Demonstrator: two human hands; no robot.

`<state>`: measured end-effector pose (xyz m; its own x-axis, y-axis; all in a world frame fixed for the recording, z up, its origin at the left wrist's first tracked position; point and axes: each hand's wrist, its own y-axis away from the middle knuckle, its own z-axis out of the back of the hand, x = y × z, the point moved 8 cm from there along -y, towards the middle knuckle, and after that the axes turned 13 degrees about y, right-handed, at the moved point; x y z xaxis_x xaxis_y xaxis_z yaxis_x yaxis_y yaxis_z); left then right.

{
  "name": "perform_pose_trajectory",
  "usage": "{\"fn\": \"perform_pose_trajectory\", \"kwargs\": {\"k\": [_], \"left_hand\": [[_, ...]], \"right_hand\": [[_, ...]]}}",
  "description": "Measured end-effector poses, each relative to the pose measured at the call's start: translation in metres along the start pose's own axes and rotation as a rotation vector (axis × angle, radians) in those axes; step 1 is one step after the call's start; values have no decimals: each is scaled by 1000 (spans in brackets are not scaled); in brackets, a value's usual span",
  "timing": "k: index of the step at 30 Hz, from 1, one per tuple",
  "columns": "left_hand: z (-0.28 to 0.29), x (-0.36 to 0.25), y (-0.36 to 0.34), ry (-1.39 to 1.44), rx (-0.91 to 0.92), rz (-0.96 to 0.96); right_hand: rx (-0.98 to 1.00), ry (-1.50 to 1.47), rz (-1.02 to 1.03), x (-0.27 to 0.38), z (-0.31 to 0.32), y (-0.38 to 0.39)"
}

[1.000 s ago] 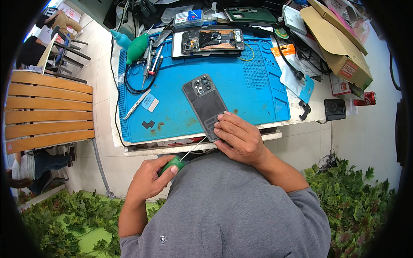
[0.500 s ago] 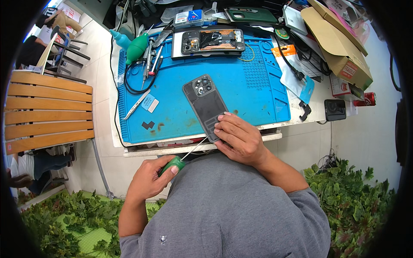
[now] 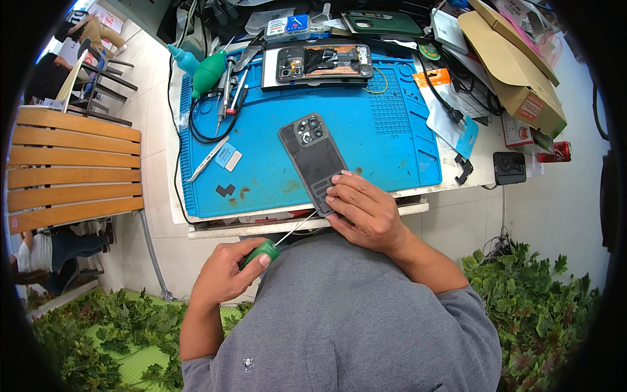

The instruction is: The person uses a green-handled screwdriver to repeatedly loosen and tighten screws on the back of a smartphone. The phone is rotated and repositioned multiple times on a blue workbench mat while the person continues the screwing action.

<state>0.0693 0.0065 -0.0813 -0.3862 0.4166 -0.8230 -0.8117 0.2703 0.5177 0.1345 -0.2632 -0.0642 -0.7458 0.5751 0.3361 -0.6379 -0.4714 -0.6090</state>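
My left hand (image 3: 230, 269) is closed around the green handle of a screwdriver (image 3: 264, 251). Its thin metal shaft slants up to the right, and the tip meets the lower end of a dark smartphone (image 3: 315, 157). Fingers of my right hand (image 3: 367, 212) grip the phone's lower right edge, with the thumb hidden beneath. The phone is tilted, back side up, its camera cluster at the far end, over the front of a blue work mat (image 3: 385, 157). Whether the tip sits in a screw is too small to tell.
An opened phone (image 3: 323, 63) lies at the mat's back. Tweezers (image 3: 208, 160), a small black piece (image 3: 225, 190) and a green air blower (image 3: 208, 73) are on the left. A cardboard box (image 3: 516, 78), a cable plug (image 3: 452, 112) and a black phone-like device (image 3: 509, 167) occupy the right.
The phone has shifted very slightly to the right. Both hands keep almost the same pose, and the screwdriver stays at the phone's lower end.
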Motion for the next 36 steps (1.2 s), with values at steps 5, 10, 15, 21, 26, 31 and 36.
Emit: {"fn": "perform_pose_trajectory", "kwargs": {"k": [5, 10, 15, 21, 26, 31, 36], "left_hand": [[0, 0, 0, 5, -53, -18], [0, 0, 1, -10, -32, 6], [-2, -2, 1, -9, -42, -7], [-6, -8, 4, 13, -69, -7], [-5, -4, 5, 16, -67, -1], [-8, -5, 6, 14, -100, 4], [-11, -6, 7, 51, -135, -15]], "right_hand": [[-3, 3, 0, 0, -1, 0], [-5, 7, 0, 0, 0, 0], [2, 21, -6, 0, -1, 1], [1, 20, -7, 0, -1, 1], [2, 16, -24, -1, -2, 2], [2, 22, -32, 0, -2, 2], [-3, 26, -28, 0, -2, 1]]}}
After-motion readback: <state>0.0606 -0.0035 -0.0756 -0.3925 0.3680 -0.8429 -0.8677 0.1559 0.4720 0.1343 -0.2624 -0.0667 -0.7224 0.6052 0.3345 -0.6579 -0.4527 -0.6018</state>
